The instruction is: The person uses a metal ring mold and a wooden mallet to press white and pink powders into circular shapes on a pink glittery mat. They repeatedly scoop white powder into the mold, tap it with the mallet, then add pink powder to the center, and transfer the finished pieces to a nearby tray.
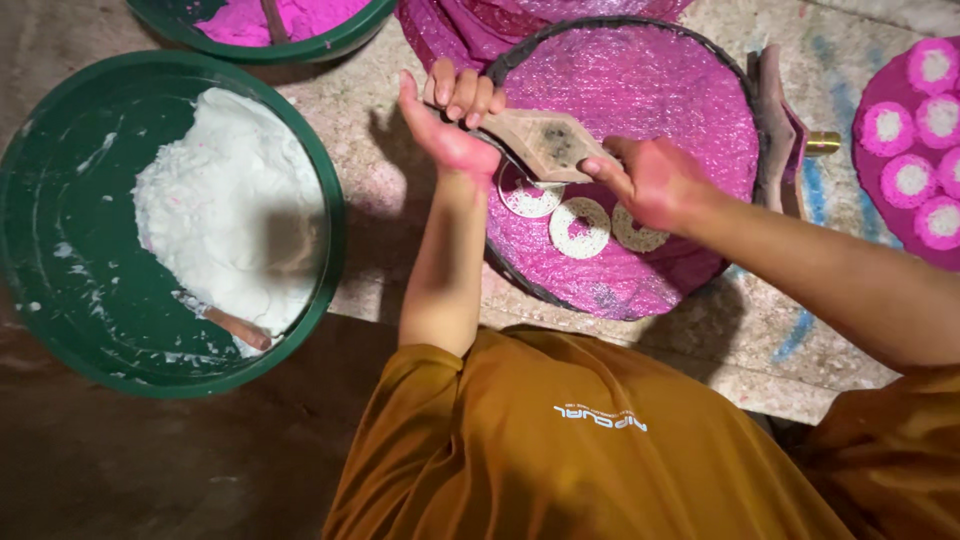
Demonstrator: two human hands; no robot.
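Mould of wood, flat and paddle-shaped, is held over the near-left part of a round tray lined with pink crinkled sheet. Its long axis is seen to run from upper left to lower right, the narrow handle end pointing toward the left hand and the broad end toward the right hand. A dark recess is shown on its upper face.

Nearest the body, three white discs with pink rims lie on the sheet just under the mould. The left grip is clenched round the handle end; the right grip is closed on the broad end, thumb on top.

The step in hand is judged to be the turning-out of pressed pieces onto the tray. The next move would call for a bare patch of sheet beside the discs and a level mould.

To the left, a green basin of white powder with a spoon stands well apart. Farther off, a second basin of pink powder is seen, and at the right edge finished pink-and-white cakes.
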